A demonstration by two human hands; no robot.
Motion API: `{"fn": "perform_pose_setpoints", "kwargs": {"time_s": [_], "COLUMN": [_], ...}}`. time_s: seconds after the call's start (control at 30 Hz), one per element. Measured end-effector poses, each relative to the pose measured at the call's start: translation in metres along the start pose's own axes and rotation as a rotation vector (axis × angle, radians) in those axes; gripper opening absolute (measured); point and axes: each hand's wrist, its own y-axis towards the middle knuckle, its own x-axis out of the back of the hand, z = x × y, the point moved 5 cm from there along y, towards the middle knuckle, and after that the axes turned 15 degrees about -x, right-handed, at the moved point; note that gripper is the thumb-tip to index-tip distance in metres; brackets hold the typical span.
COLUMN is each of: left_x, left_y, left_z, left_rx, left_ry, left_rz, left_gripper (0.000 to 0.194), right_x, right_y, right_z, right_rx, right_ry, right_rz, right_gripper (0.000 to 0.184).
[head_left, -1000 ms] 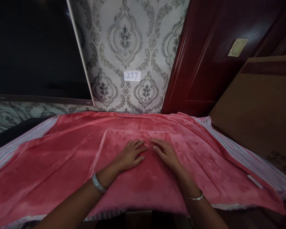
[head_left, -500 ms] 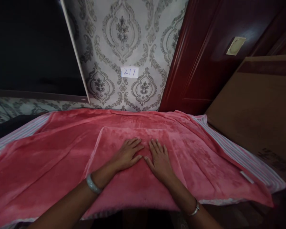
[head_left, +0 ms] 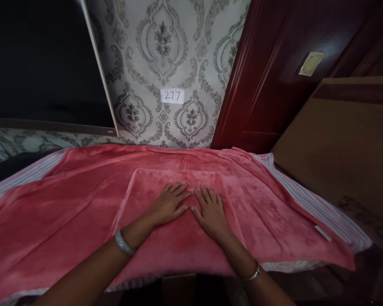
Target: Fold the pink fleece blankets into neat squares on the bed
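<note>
A folded pink plush piece (head_left: 185, 250) lies in the middle of a larger pink plush blanket (head_left: 83, 212). My left hand (head_left: 170, 205) rests flat on the folded piece, fingers stretched toward the far side. Just beside it, my right hand (head_left: 210, 214) also lies flat on the plush with its fingers apart. The two thumbs nearly meet. Neither hand grips anything. A bracelet shows on each wrist.
Striped cloth (head_left: 319, 199) shows under the blanket at both sides. A cardboard box (head_left: 344, 144) stands at the right, by a dark red door (head_left: 268, 76). A large black screen (head_left: 44, 63) is at the left. A paper marked 277 (head_left: 172, 96) is on the patterned wall.
Both hands stay flat on the folded plush, almost in the same place. The view has shifted slightly, so the box and the blanket's right edge sit a little further left.
</note>
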Motion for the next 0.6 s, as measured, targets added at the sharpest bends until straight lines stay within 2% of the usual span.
{"fn": "perform_pose_setpoints", "kwargs": {"time_s": [0.17,0.33,0.5,0.6], "left_x": [0.003,0.013,0.023,0.027], "left_y": [0.0,-0.007,-0.043,-0.072], "left_z": [0.001,-0.002,-0.023,-0.033], "left_rx": [0.019,-0.002,-0.012,-0.027], "left_ry": [-0.005,-0.034,-0.02,0.023], "left_rz": [0.003,0.067,0.131,0.113], "left_gripper": [0.052,0.054,0.061,0.061], "right_x": [0.003,0.004,0.003,0.002], "right_y": [0.0,-0.001,-0.001,0.0], "right_z": [0.001,0.001,0.0,0.0], "right_rx": [-0.012,-0.003,0.001,0.007], "right_ry": [0.006,0.024,0.032,0.045], "right_rz": [0.006,-0.002,-0.01,-0.008], "right_gripper": [0.06,0.059,0.058,0.059]}}
